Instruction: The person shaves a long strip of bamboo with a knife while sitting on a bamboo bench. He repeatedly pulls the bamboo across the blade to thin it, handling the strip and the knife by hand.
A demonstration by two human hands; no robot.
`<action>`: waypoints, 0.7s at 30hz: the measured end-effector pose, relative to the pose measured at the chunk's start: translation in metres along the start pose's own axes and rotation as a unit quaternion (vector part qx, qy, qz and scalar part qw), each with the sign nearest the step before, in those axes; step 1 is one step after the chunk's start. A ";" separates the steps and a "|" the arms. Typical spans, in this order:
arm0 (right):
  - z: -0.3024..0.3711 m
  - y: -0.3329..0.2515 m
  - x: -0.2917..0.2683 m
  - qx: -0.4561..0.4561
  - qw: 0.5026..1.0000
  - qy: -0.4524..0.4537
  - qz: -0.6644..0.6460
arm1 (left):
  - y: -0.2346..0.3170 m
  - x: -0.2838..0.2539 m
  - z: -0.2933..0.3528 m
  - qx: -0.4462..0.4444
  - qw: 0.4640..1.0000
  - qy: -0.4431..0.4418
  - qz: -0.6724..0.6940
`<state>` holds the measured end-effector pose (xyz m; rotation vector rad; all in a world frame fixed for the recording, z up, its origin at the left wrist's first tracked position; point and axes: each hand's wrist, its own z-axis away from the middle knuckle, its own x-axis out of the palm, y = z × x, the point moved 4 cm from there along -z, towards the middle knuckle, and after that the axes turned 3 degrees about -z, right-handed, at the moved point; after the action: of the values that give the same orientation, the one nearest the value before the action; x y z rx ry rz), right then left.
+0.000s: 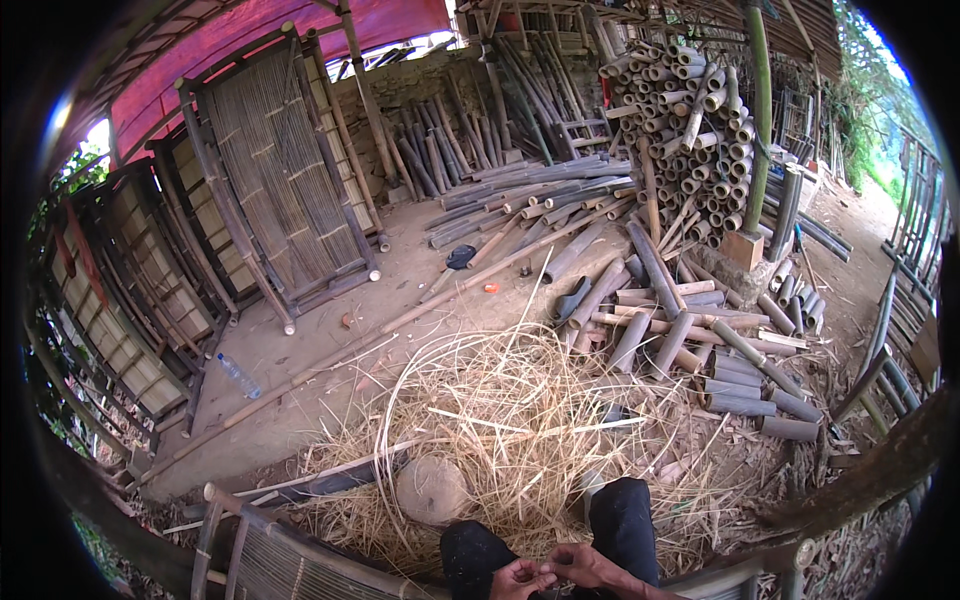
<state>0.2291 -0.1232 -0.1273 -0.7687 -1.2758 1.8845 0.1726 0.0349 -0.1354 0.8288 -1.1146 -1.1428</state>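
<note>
My left hand [520,579] and my right hand [588,566] meet at the lower edge, in front of my dark-trousered knees. Thumbs and fingertips of both are pinched together and almost touch. Whatever they hold, if anything, is too small to make out. Beyond my knees spreads a loose heap of pale bamboo shavings [510,400], with long thin strips curling out of it. A round wooden block [432,490], like a stump end, stands in the shavings left of my knees.
Cut bamboo lengths [735,390] lie right of the shavings, below a tall bamboo stack [690,130]. One long pole [330,375] crosses the dirt floor near a plastic bottle [238,376]. Bamboo-slat panels [275,160] lean at left. A bamboo bench [300,565] is at lower left.
</note>
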 end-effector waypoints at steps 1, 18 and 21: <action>0.000 0.007 0.003 0.006 0.999 -0.020 -0.046 | 0.000 -0.001 0.000 -0.001 1.000 -0.002 0.000; 0.014 -0.067 -0.033 -0.054 0.996 0.006 -0.066 | 0.054 0.002 -0.021 -0.062 0.996 -0.063 -0.012; 0.012 -0.069 -0.030 -0.035 0.995 0.017 -0.096 | 0.063 0.000 -0.026 -0.049 0.995 -0.078 0.035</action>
<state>0.2526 -0.1374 -0.0564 -0.6858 -1.3510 1.6748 0.2143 0.0492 -0.0835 0.6276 -1.1955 -1.2088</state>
